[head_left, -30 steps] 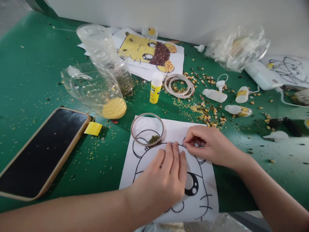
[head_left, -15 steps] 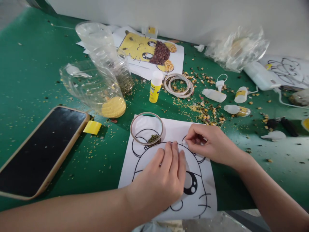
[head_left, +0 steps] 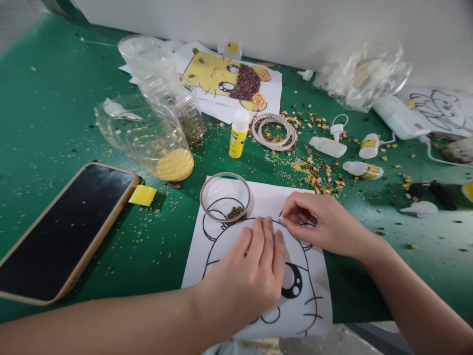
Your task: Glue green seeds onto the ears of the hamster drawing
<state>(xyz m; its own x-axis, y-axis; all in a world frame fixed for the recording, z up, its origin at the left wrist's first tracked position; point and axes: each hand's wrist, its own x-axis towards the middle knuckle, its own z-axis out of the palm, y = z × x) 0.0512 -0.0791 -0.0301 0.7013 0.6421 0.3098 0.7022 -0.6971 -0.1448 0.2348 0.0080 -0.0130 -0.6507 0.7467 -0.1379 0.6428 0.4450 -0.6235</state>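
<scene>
The green table [head_left: 44, 98] in front of you is strewn with loose grains, and the dark phone [head_left: 62, 231] lies face up at its left, well apart from the work. Beyond it a cut clear plastic bottle [head_left: 148, 138] lies on its side with yellow grain in its base. Nearest you sits the outline drawing [head_left: 258, 256] of a cartoon face on white paper, and that is the thing in hand: your left hand [head_left: 251, 276] rests flat on it, fingers pressed together and tips on the top line of the head, holding the sheet down. Your right hand [head_left: 321, 224] is beside it at the right ear, thumb and forefinger pinched on something small and pale at the outline; what it is cannot be told. By my reading you are at the placing stage along the head line, with most of the drawing bare. The next move calls for a steady sheet and a fine, light touch at the line. The tape ring [head_left: 225, 197] with dark green beans inside sits on the paper's upper left, near your left fingertips.
</scene>
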